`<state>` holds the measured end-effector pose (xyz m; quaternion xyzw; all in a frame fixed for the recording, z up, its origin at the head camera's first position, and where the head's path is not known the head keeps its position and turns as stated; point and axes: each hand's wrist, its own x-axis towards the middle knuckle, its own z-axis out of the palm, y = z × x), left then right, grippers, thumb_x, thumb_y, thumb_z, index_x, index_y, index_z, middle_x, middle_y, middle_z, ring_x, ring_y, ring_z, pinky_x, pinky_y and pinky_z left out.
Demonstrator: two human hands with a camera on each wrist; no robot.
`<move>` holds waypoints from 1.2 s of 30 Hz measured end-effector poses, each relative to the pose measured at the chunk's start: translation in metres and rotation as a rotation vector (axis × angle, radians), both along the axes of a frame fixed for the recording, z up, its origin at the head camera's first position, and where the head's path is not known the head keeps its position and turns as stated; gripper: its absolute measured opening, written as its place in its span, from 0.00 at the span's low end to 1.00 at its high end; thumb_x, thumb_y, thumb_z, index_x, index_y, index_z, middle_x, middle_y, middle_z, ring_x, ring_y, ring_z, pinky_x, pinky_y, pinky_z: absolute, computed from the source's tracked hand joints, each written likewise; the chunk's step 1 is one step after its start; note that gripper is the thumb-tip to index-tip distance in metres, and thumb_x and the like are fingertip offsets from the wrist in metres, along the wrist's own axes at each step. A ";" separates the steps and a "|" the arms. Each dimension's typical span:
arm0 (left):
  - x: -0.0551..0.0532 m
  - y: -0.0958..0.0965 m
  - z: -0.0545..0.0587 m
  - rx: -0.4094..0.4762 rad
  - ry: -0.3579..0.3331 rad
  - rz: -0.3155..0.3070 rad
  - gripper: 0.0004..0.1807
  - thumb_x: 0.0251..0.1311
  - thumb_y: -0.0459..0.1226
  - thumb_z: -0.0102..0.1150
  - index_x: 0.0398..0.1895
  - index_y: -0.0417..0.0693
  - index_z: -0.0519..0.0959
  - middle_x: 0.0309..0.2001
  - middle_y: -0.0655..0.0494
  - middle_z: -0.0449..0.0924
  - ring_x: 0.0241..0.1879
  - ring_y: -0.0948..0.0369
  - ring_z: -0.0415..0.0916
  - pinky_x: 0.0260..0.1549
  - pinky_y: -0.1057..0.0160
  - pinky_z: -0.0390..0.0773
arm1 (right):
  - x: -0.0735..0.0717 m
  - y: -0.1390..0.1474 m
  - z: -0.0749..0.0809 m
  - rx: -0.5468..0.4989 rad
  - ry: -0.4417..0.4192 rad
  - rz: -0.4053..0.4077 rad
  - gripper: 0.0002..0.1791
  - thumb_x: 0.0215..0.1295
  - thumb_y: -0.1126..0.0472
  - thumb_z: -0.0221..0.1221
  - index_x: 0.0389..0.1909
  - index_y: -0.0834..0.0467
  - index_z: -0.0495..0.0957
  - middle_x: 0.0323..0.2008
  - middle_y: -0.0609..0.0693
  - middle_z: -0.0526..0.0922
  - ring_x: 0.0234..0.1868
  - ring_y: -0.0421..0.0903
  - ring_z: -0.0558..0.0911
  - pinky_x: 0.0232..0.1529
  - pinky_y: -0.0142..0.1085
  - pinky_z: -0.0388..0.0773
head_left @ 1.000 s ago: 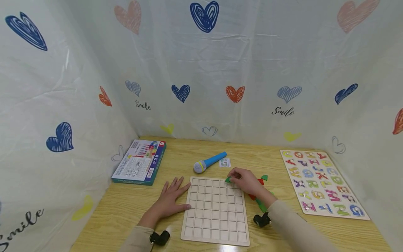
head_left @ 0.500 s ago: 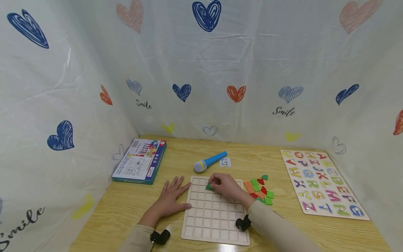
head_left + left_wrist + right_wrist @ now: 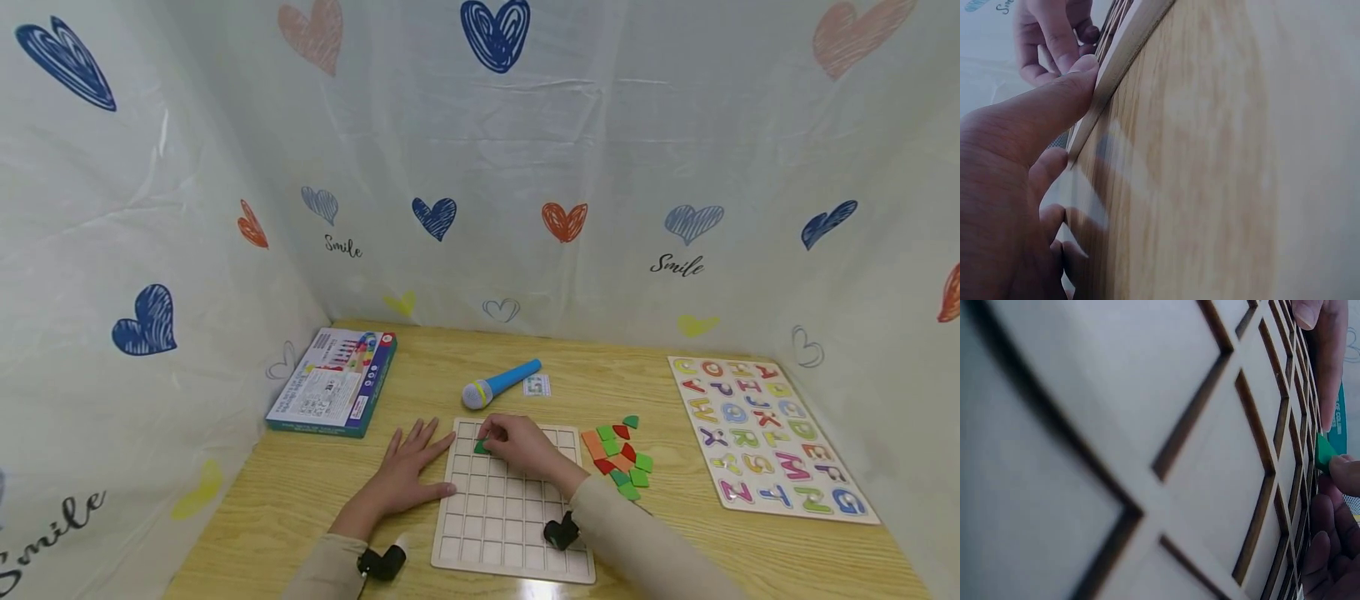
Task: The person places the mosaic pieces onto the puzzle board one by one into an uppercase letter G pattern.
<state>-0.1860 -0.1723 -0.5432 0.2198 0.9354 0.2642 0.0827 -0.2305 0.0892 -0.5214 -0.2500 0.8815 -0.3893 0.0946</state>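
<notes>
My right hand pinches a dark green tile over the upper left cells of a pale wooden grid board. In the right wrist view the green tile shows between thumb and fingers, right at the board's surface; whether it sits in a cell I cannot tell. Spread flat on the table, my left hand lies along the board's left side. Its thumb touches the board's edge in the left wrist view. Several loose green, red and orange tiles lie right of the board.
Behind the board lie a blue toy microphone and a small printed card. A flat box is at the back left. An alphabet puzzle board lies on the right. A curtain with printed hearts surrounds the table.
My right hand has moved left across the board with the green tile, from its upper right corner to the upper left cells. The loose tiles have come into view. My left hand stays put.
</notes>
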 end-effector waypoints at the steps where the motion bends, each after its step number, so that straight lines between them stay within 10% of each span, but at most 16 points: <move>1: 0.000 0.000 0.000 -0.002 -0.001 0.001 0.46 0.61 0.65 0.61 0.79 0.62 0.61 0.82 0.47 0.46 0.80 0.45 0.36 0.74 0.38 0.28 | 0.000 -0.001 0.000 0.008 0.006 0.001 0.04 0.73 0.61 0.61 0.41 0.48 0.83 0.30 0.39 0.79 0.31 0.36 0.75 0.35 0.32 0.75; 18: -0.001 0.001 -0.001 -0.002 -0.010 -0.001 0.46 0.61 0.65 0.60 0.80 0.62 0.61 0.82 0.47 0.46 0.81 0.45 0.36 0.74 0.37 0.28 | 0.004 0.000 0.005 0.105 0.039 0.036 0.08 0.70 0.61 0.63 0.47 0.52 0.86 0.34 0.42 0.74 0.33 0.39 0.71 0.35 0.33 0.72; 36: 0.000 0.002 0.000 -0.022 -0.006 0.012 0.46 0.60 0.66 0.61 0.80 0.62 0.61 0.82 0.47 0.46 0.81 0.45 0.35 0.75 0.37 0.28 | 0.000 0.044 0.007 -0.013 0.004 -0.007 0.12 0.72 0.64 0.60 0.53 0.56 0.84 0.39 0.42 0.80 0.40 0.40 0.78 0.42 0.37 0.79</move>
